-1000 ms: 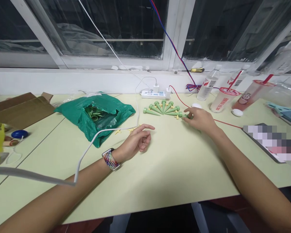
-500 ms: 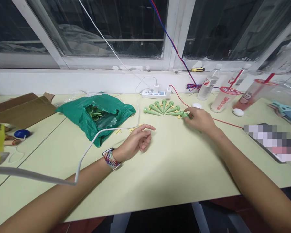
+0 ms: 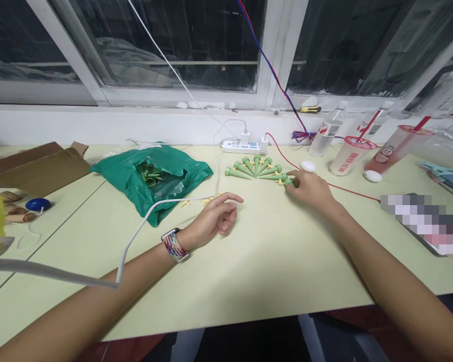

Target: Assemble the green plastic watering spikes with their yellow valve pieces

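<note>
Several green plant watering spikes (image 3: 256,162) with yellow valve pieces lie fanned out on the table, their tips meeting near the centre. At the fan's right end my right hand (image 3: 311,190) pinches another green watering spike (image 3: 289,181); its capped end shows at the fingertips and the rest is hidden. My left hand (image 3: 217,216), with a woven watch band on the wrist, rests on the table palm inward, index finger stretched out and other fingers loosely curled, holding nothing. Small yellow pieces (image 3: 186,203) lie behind it, beside a torn green bag (image 3: 124,168) with more green parts inside.
A white cable (image 3: 151,213) crosses above my left forearm. A power strip (image 3: 241,146) stands by the wall. Drink cups (image 3: 350,157), bottles (image 3: 326,131), white oval objects (image 3: 372,176) and a blurred tablet-like device (image 3: 423,221) are on the right. Cardboard (image 3: 41,168) lies left.
The green watering spike's capped end at my right fingertips has shifted slightly left and lower, towards the fan. My left hand stays put. The whole view has shifted slightly.
</note>
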Demonstrator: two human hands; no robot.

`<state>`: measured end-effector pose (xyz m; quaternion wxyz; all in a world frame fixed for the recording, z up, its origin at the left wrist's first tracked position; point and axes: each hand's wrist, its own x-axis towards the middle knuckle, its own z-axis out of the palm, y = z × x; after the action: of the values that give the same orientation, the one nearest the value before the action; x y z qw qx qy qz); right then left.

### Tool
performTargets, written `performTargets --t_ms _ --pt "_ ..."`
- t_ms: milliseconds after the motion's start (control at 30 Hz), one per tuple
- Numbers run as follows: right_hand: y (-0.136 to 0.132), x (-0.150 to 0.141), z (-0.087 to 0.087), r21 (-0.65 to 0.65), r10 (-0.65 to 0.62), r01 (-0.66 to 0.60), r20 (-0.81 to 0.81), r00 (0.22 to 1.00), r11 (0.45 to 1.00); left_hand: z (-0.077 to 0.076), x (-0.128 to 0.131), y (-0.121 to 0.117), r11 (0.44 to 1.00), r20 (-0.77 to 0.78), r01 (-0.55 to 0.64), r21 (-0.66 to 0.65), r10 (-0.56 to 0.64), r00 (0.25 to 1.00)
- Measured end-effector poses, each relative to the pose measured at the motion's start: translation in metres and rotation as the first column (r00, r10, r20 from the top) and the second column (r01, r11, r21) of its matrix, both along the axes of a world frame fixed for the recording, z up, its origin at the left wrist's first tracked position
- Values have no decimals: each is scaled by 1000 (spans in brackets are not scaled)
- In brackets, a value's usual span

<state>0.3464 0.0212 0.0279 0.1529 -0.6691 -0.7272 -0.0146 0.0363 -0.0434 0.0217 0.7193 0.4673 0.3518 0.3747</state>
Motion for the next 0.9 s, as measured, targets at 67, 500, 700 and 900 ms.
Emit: performTargets --t_ms 67,500,700,900 --pt "-1 -1 0 2 5 -5 -7 1000 1000 0 0 0 1000 1 -2 -2 2 1000" --pt "-7 -15 2 131 120 -88 -269 956 987 -4 -2 0 1000 15 14 16 -14 1000" --pt "-41 -83 -18 -23 209 -484 -883 420 875 -11 3 -3 993 39 -33 112 29 999" --pt "-64 -111 -29 -11 133 -510 -960 245 860 -14 8 -5 980 -11 -87 178 90 996"
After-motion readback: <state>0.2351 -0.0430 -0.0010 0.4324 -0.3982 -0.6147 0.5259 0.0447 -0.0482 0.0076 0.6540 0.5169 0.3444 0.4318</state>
